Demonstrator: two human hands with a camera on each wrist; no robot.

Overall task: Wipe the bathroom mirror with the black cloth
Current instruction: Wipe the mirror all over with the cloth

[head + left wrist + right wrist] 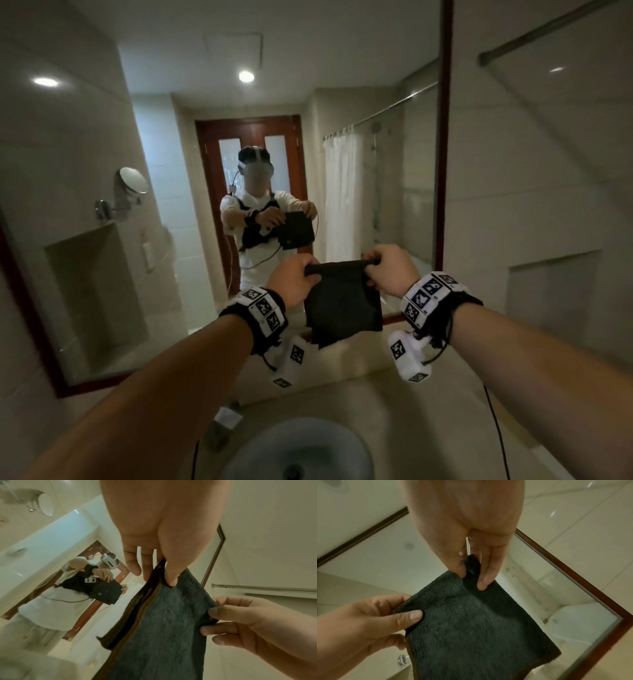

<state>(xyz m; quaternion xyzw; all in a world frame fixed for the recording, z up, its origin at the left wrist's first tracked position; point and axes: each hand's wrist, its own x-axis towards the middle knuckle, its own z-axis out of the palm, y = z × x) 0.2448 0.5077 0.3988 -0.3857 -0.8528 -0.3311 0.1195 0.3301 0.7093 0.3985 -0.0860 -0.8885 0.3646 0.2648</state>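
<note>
A folded black cloth [342,301] hangs in front of me, held up by its two top corners. My left hand [294,274] pinches the left corner between thumb and fingers. My right hand [387,267] pinches the right corner. In the left wrist view the cloth [164,628] shows its folded layers under my left thumb. The right wrist view shows the cloth [471,622] pinched by both hands. The large wood-framed bathroom mirror [191,102] fills the wall just beyond the cloth. The cloth hangs clear of the glass.
A white washbasin [301,448] sits in the counter below my arms. A round shaving mirror [132,181] juts from the left wall. The mirror's wooden frame [445,137] runs down the right side, with tiled wall [548,171] and a shower rail [534,31] beyond.
</note>
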